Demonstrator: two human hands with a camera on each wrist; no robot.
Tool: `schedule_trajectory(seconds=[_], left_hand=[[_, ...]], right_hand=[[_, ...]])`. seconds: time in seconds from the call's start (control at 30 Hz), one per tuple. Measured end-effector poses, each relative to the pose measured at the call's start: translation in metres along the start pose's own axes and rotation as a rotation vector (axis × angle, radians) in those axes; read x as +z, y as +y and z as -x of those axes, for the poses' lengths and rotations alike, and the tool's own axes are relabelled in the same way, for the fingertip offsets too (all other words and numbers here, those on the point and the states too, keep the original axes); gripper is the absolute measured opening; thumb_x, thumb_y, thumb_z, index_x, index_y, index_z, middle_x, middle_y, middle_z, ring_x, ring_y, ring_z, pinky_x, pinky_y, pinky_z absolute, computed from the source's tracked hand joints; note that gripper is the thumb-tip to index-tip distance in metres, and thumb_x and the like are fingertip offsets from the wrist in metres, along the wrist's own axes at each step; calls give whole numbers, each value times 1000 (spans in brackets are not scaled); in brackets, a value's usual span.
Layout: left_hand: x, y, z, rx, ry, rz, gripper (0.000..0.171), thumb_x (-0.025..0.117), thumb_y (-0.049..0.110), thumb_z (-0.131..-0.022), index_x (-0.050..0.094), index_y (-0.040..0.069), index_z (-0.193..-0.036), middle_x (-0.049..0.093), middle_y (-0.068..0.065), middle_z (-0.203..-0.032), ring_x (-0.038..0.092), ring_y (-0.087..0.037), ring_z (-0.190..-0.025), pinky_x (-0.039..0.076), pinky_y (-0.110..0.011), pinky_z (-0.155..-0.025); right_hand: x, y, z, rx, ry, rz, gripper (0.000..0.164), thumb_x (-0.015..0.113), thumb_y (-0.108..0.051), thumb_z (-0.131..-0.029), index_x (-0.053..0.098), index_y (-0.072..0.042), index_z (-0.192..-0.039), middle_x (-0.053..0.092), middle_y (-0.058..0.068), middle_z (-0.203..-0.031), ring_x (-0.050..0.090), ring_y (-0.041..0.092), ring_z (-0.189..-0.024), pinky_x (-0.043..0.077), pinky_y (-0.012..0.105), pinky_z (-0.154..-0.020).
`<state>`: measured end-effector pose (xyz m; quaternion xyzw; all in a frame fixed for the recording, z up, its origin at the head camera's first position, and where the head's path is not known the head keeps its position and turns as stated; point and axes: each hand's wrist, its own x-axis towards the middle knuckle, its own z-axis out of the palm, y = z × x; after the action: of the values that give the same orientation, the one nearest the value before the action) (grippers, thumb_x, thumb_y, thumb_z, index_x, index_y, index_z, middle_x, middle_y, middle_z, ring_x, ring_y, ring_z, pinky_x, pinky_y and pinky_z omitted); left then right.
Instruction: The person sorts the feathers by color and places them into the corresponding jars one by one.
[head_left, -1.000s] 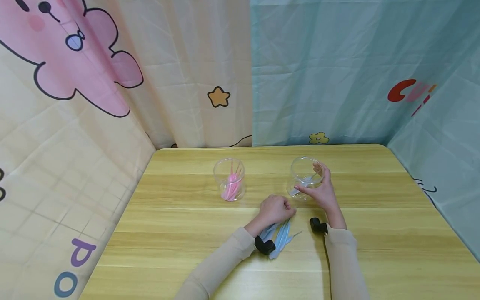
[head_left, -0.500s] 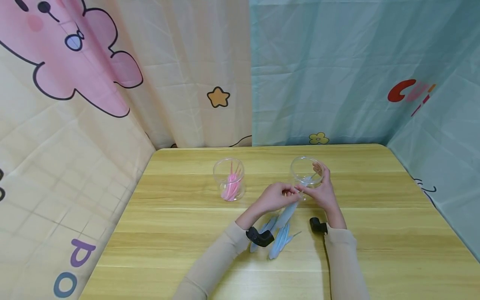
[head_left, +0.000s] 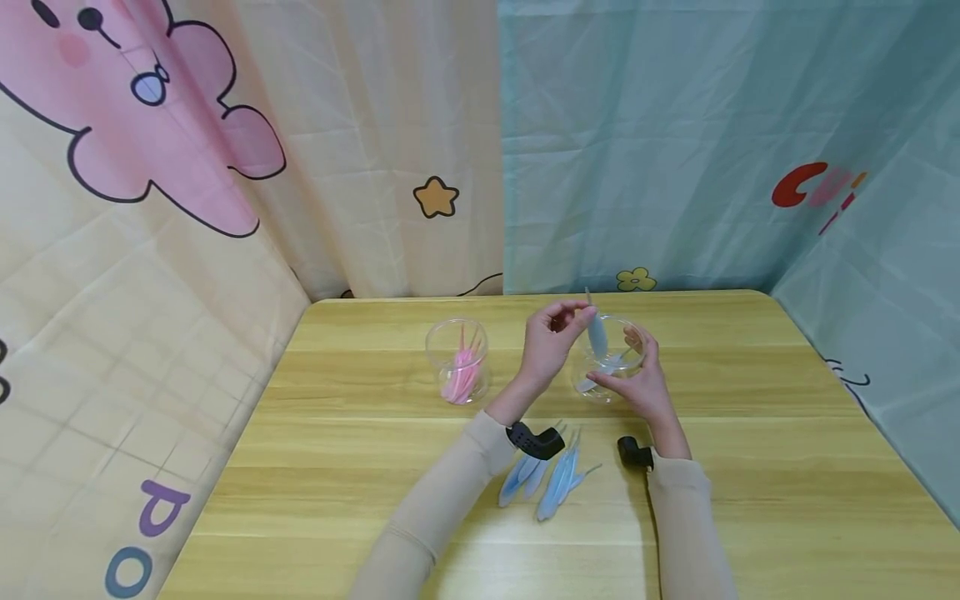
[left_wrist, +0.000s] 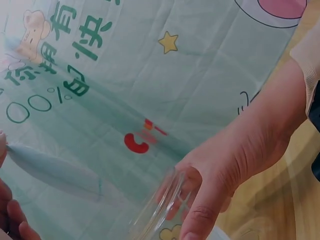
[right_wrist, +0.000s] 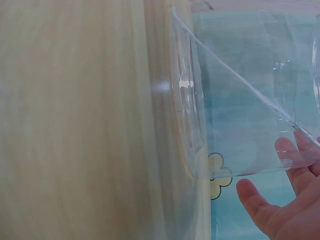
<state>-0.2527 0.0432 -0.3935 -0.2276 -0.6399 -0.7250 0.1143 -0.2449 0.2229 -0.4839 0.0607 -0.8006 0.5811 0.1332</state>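
My left hand (head_left: 547, 340) pinches a pale blue feather (head_left: 597, 336) near its quill end. The feather hangs vane-down over the mouth of a clear plastic cup (head_left: 580, 368), and the left wrist view shows its tip close to the rim. My right hand (head_left: 651, 383) holds that cup from the right side, thumb in front and fingers round the back. Inside the cup lies a light feather (right_wrist: 250, 87), slanting across it in the right wrist view. Several more blue feathers (head_left: 558, 483) lie on the table between my forearms, with their quills pointing away from me.
A second clear cup (head_left: 429, 350), holding several pink feathers (head_left: 465, 377), stands to the left on the wooden table (head_left: 360, 467). Printed curtains (head_left: 375, 125) hang behind the table's far edge and along both sides. A black wrist camera (head_left: 536, 440) sits on my left wrist.
My left hand has picked up a blue feather from the table and raised it up and away to above the right cup. My right hand keeps its hold on the cup.
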Motion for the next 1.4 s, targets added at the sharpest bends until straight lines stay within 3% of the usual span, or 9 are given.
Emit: schedule_trajectory(seconds=[0.1,0.23,0.5,0.8,0.9,1.03,1.17,1.4], left_hand=[[5,9,-2,47,57,31,19,66,5,-88,66,-9,-100,46,6,-67,37,-6,-59,29,-19,-52],[10,19,-2,71,78,44,17,67,1,-87,66,-12,-98,47,5,-68,38,-5,-59,29,-19,-52],[15,2,0,18,72,-4,16,68,2,-86,69,-10,-97,53,1,-70,42,-6,-61,34,-17,-55],[3,-15,9,-51,-44,-99,19,68,3,-86,68,-8,-103,46,-3,-71,38,-11,-63,32,-19,-57],[-5,-32,10,-72,-89,-82,23,68,4,-87,67,-7,-107,44,-2,-72,36,-13,-61,30,-20,-55],[-16,-55,12,-95,-89,-106,24,69,10,-87,68,-4,-107,44,-1,-72,36,-13,-61,30,-21,-55],[-29,-62,23,-169,-120,-266,20,71,22,-87,71,5,-99,45,1,-71,36,-11,-59,31,-22,-53],[-50,-62,52,-284,-337,-717,25,71,43,-83,72,18,-84,49,7,-64,40,-7,-53,33,-22,-47]], right_hand=[[0,-1,1,8,5,3,106,88,-16,-67,18,-10,-146,30,16,-146,24,34,-134,14,59,-107],[0,0,0,7,7,12,106,88,-16,-67,18,-10,-146,31,16,-146,25,34,-134,15,59,-107],[0,1,1,-4,6,10,104,87,-17,-68,18,-10,-146,30,17,-145,24,35,-134,16,61,-105],[0,-2,0,1,-9,2,104,86,-11,-69,17,-8,-147,29,19,-146,23,37,-134,16,62,-104],[0,-14,3,-15,-14,-9,102,84,-5,-70,15,-3,-146,27,25,-145,23,42,-133,16,64,-103],[0,-32,9,-36,-12,-18,99,81,2,-71,15,4,-144,26,31,-142,22,47,-131,16,66,-102],[0,-38,11,-30,-8,-7,97,81,2,-71,17,5,-143,27,30,-142,22,46,-132,16,64,-103],[1,-38,11,-47,-8,-7,97,82,3,-69,19,5,-142,28,30,-142,23,47,-131,14,65,-104]])
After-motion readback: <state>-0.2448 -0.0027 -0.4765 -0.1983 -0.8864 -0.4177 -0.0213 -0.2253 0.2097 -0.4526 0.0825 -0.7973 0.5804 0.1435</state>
